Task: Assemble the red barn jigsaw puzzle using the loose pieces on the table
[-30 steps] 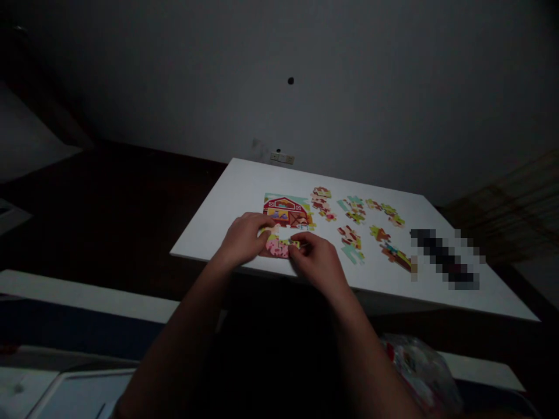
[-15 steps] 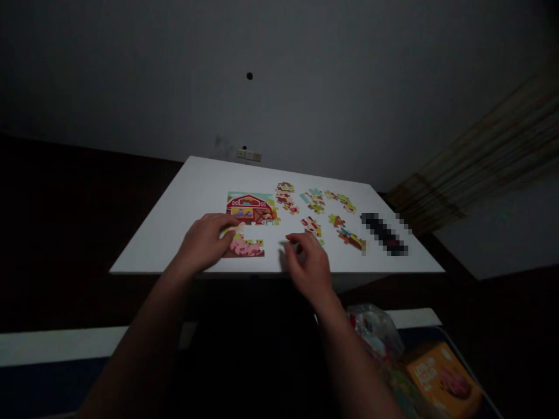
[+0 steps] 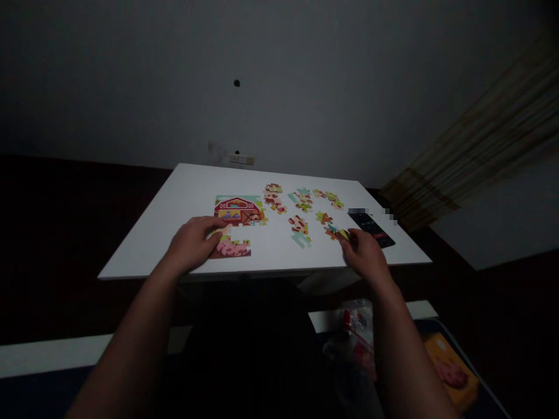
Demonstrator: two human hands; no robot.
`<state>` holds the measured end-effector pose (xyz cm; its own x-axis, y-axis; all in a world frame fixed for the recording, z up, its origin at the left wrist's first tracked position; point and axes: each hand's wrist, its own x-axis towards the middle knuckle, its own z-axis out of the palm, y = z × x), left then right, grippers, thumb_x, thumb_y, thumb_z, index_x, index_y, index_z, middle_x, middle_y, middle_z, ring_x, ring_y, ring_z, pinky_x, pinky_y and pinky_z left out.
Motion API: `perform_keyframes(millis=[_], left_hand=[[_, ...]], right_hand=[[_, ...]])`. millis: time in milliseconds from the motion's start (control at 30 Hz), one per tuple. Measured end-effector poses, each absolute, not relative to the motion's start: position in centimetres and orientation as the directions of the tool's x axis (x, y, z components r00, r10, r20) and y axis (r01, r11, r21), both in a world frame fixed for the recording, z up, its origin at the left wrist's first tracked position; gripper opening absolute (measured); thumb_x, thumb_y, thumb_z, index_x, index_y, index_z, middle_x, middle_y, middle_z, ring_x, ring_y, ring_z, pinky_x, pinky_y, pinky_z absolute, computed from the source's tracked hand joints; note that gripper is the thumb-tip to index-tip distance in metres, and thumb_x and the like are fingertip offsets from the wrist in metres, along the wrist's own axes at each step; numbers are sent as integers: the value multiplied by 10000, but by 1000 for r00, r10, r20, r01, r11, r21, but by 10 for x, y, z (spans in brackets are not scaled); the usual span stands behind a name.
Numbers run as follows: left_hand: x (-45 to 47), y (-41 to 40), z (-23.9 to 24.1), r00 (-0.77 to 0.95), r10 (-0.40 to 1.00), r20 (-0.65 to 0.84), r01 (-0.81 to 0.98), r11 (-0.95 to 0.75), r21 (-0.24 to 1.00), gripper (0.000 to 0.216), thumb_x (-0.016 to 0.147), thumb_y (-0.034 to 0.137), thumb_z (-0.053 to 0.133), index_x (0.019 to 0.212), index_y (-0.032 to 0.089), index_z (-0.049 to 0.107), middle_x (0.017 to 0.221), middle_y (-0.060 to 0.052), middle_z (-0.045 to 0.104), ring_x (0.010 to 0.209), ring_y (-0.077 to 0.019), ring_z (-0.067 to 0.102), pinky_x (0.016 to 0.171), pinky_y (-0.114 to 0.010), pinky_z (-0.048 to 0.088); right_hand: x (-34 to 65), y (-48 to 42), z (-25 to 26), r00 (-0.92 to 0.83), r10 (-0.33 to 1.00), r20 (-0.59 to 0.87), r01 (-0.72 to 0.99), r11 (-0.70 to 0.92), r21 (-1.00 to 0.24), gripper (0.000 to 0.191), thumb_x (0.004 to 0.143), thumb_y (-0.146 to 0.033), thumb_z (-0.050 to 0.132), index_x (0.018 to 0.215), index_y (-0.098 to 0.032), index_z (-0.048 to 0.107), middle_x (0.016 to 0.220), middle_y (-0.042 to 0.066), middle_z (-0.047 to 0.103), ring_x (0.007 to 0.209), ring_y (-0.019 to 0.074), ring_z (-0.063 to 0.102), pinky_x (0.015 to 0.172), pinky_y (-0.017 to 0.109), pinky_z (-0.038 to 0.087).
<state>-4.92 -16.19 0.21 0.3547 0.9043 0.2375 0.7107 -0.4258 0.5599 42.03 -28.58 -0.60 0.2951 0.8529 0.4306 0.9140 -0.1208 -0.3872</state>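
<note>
L hand (image 3: 192, 244) lies at the front of the worktop (image 3: 152, 247), fingers curled a bit, tips on a pale jigsaw piece (image 3: 222, 233) at the edge of a part-built farm puzzle (image 3: 233, 224). Can't tell if it grips that piece or just rests on it. Puzzle sits at 2 o'clock from L hand: red barn (image 3: 239, 210) on top, pink pig bit (image 3: 231, 248) below, and a gap btwn them where white worktop shows thru.

R hand (image 3: 364, 253) is well apart from L hand, near the front edge on the right side. Its fingers (image 3: 351, 240) pinch narrow on a small yellow-green piece (image 3: 343, 234). Just beside that piece, at 10 o'clock from R hand, lie brown and orange loose pieces (image 3: 331, 230). At 12 o'clock, a flat black phone (image 3: 371, 228) lies on the worktop, its top end blurred. Farther out at 11 o'clock, more loose pieces (image 3: 301, 201) lie in small heaps.

Off the worktop, at 7 o'clock from R hand, is a clear plastic bag (image 3: 351, 337). At 4 o'clock sits an orange box (image 3: 449, 372) w/ a pig pic.
</note>
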Motion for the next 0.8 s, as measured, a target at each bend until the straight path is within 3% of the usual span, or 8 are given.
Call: perform_keyframes(millis=[133,233,300,400,567,800], left_hand=[[-49,-164,3,350,906,237,714,-422,559,359,958,368,604,1230,261,812,1364,-83,783,1293,-313,682,1164,-532,515],[-48,-166,4,354,903,242,707,-428,564,346,961,345,604,1219,252,815,1359,-90,782,1291,-317,679,1157,-540,519],[-48,-166,3,353,903,246,703,-429,567,340,964,334,609,1222,250,814,1359,-93,781,1293,-315,678,1159,-542,519],[-48,-167,3,353,901,250,704,-432,563,335,970,328,615,1230,257,813,1359,-88,782,1298,-311,678,1166,-547,518],[-47,-169,5,365,892,267,698,-452,555,344,976,326,598,1234,258,815,1346,-78,789,1290,-312,683,1158,-544,525],[-49,-165,2,376,886,272,704,-464,538,372,982,366,572,1247,254,807,1360,-80,785,1297,-323,681,1152,-553,521]], right_hand=[[392,-289,-4,291,793,536,886,-12,-463,314,951,-446,668,1137,-209,756,1181,199,761,1009,368,726,926,575,604],[346,-290,4,292,764,575,770,169,-615,199,958,-401,704,1028,-231,782,1126,135,779,1001,331,748,890,553,639],[310,-286,8,246,831,499,645,244,-724,145,964,-368,716,1031,-268,797,1116,103,799,1048,320,764,904,530,651],[262,-274,9,101,914,394,541,281,-793,131,957,-308,697,1022,-294,809,1107,76,818,1065,302,779,938,489,651],[225,-252,8,-25,945,326,564,283,-775,221,950,-217,636,1039,-279,829,1089,82,828,992,284,786,893,444,648],[214,-245,15,-119,939,323,689,312,-654,357,951,-83,571,1072,-262,855,1133,90,801,1059,252,763,1010,413,624]])
